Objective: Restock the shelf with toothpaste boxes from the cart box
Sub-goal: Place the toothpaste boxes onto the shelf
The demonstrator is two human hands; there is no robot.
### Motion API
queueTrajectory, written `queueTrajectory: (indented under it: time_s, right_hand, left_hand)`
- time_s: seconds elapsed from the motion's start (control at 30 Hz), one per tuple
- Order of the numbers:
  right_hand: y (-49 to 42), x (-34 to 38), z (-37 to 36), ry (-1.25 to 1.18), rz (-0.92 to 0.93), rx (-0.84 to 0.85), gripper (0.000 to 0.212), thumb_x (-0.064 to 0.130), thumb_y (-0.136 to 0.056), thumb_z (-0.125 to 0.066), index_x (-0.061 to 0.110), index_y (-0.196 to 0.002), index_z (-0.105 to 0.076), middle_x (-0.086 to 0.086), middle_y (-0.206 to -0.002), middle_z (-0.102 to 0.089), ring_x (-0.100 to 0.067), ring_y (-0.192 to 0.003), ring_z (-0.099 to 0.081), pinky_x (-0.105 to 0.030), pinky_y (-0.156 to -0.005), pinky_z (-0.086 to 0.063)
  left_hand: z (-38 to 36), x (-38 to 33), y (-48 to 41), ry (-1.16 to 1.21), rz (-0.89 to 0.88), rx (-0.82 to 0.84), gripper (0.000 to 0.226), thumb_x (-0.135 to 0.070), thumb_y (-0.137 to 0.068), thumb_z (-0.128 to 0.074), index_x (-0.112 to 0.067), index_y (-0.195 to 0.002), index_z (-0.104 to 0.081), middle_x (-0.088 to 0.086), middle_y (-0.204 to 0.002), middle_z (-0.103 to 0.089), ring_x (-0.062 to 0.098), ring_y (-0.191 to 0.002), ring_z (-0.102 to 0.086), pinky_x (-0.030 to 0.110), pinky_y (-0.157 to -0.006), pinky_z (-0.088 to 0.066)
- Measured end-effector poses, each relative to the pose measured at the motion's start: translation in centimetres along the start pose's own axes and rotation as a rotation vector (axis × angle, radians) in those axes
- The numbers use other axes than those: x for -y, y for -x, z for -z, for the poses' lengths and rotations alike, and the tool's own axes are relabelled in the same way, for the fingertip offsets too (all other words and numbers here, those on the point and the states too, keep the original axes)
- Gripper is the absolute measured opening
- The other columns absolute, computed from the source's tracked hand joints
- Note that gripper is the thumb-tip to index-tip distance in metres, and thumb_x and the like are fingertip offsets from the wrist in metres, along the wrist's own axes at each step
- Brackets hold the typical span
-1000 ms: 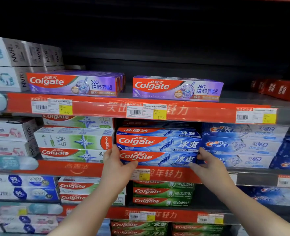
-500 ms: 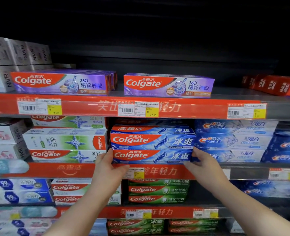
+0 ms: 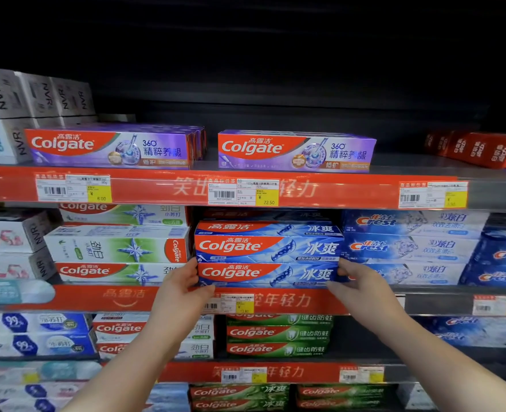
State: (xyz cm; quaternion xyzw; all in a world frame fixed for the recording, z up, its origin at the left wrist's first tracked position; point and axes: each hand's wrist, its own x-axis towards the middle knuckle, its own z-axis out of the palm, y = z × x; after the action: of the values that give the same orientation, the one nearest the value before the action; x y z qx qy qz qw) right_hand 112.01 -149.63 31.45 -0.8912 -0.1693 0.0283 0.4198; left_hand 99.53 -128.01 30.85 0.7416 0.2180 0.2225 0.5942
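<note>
I stand facing a shop shelf (image 3: 290,301) packed with toothpaste. My left hand (image 3: 180,288) and right hand (image 3: 361,288) each hold one end of a long blue Colgate box (image 3: 263,273), which lies flat at the front edge of the middle shelf, dead ahead at twelve o'clock. My left thumb lies under the box's left end and my other fingers curl round it out of sight. My right thumb sits beneath the right end, with fingers wrapped over its corner. A second blue box (image 3: 263,246) lies on top of the one I hold, touching it, with more stacked above.

At nine o'clock, just beside my left hand, a stack of green-and-white Colgate boxes (image 3: 117,249) crowds the gap. At three o'clock, Crest boxes (image 3: 409,248) press close against my right fingers. Farther out at nine o'clock are white NVR boxes (image 3: 13,233).

A price tag (image 3: 233,304) sits on the red shelf strip between my hands, partly covered by my left thumb. At six o'clock, one shelf down, are green Colgate boxes (image 3: 275,333). On the shelf above, two groups of purple Colgate boxes (image 3: 296,151) sit at eleven and twelve o'clock, and red boxes (image 3: 483,150) at two o'clock.
</note>
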Motion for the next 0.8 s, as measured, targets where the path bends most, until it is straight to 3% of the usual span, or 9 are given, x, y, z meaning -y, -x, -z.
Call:
queueTrajectory:
  time_s: [0.13,0.23,0.3,0.43,0.6,0.73,0.8]
  right_hand:
    - [-0.2,-0.1,0.0,0.061,0.027,-0.005,0.019,0.019,-0.083,-0.058,0.018,-0.102,-0.062,-0.006,-0.105,-0.062,-0.024,-0.09,-0.062,-0.039,-0.083,-0.05]
    - [-0.4,-0.1,-0.1,0.093,0.052,0.002,0.013,0.022,-0.082,-0.058,0.025,-0.095,-0.06,-0.004,-0.104,-0.062,-0.022,-0.087,-0.063,-0.038,-0.081,-0.051]
    - [-0.3,0.0,-0.1,0.12,0.067,0.006,0.013,0.023,-0.082,-0.058,0.032,-0.091,-0.055,-0.002,-0.105,-0.058,-0.021,-0.088,-0.063,-0.039,-0.083,-0.051]
    - [-0.3,0.1,-0.1,0.162,0.061,0.015,0.021,0.024,-0.084,-0.058,0.027,-0.105,-0.057,-0.002,-0.108,-0.053,-0.021,-0.092,-0.061,-0.038,-0.087,-0.05]
    - [-0.6,0.0,0.3,0.133,0.062,0.051,0.016,0.025,-0.083,-0.059,0.027,-0.099,-0.057,-0.002,-0.108,-0.055,-0.018,-0.09,-0.058,-0.032,-0.081,-0.048]
    - [-0.6,-0.6,0.9,0.027,0.031,0.042,0.048,0.021,-0.084,-0.061,0.017,-0.129,-0.047,-0.005,-0.12,-0.055,-0.021,-0.1,-0.057,-0.032,-0.083,-0.044]
    - [-0.2,-0.8,1.2,-0.007,0.059,0.002,0.05,0.019,-0.084,-0.062,0.015,-0.13,-0.044,-0.005,-0.117,-0.055,-0.018,-0.093,-0.057,-0.03,-0.078,-0.042]
  left_hand:
    - [-0.1,0.3,-0.3,-0.035,0.0,0.011,0.053,0.007,-0.085,-0.053,-0.044,-0.073,-0.048,-0.025,-0.058,-0.067,-0.009,-0.065,-0.059,0.021,-0.065,-0.044]
    - [0.0,0.4,-0.4,-0.062,0.003,0.015,0.052,0.005,-0.084,-0.055,-0.047,-0.076,-0.052,-0.01,-0.087,-0.066,0.001,-0.08,-0.06,0.028,-0.074,-0.049]
    - [-0.1,0.2,-0.3,-0.077,-0.018,0.038,0.05,0.003,-0.083,-0.056,-0.047,-0.08,-0.055,0.002,-0.101,-0.063,0.011,-0.09,-0.062,0.028,-0.072,-0.049]
    - [0.0,0.3,-0.2,-0.098,-0.039,0.044,0.047,0.003,-0.083,-0.055,-0.044,-0.083,-0.056,0.001,-0.1,-0.065,0.01,-0.085,-0.063,0.026,-0.065,-0.048]
    - [-0.3,-0.1,0.1,-0.061,-0.038,0.01,0.048,0.004,-0.085,-0.054,-0.043,-0.079,-0.051,-0.014,-0.086,-0.062,-0.001,-0.08,-0.056,0.025,-0.065,-0.045]
    - [-0.5,-0.4,0.7,-0.004,-0.027,-0.069,0.036,0.0,-0.086,-0.056,-0.034,-0.093,-0.046,-0.018,-0.084,-0.054,-0.002,-0.079,-0.052,0.03,-0.074,-0.045]
    - [-0.3,-0.2,1.2,-0.034,-0.032,-0.104,0.036,-0.002,-0.086,-0.058,-0.032,-0.104,-0.047,-0.014,-0.091,-0.059,0.006,-0.085,-0.057,0.028,-0.074,-0.046]
